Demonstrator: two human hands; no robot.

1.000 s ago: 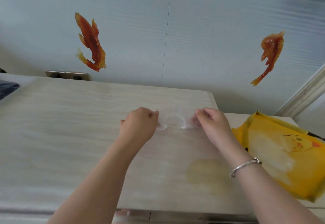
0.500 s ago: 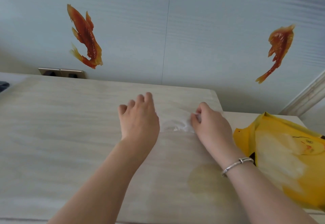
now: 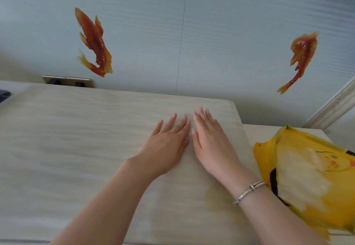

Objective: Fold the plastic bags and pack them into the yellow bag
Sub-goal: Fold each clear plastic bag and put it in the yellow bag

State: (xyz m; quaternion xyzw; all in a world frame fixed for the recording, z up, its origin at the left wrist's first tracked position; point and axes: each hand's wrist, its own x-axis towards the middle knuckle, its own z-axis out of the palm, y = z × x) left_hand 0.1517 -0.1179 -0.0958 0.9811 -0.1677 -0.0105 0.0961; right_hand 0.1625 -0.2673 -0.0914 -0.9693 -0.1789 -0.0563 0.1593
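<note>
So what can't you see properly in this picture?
- Head view: the clear plastic bag is hidden under the flat left hand and right hand; its fold cannot be judged.
- The yellow cartoon-print bag is cut off by the right edge; its opening is not visible.
- The dark object at the left edge is cut off and cannot be identified.

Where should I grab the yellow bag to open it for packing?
Judging by its pose, take the yellow bag at its upper left corner, reaching across from the left with the right hand. It lies flat on the table, and that corner sits nearest the hand. Which edge is the mouth is unclear.
</note>
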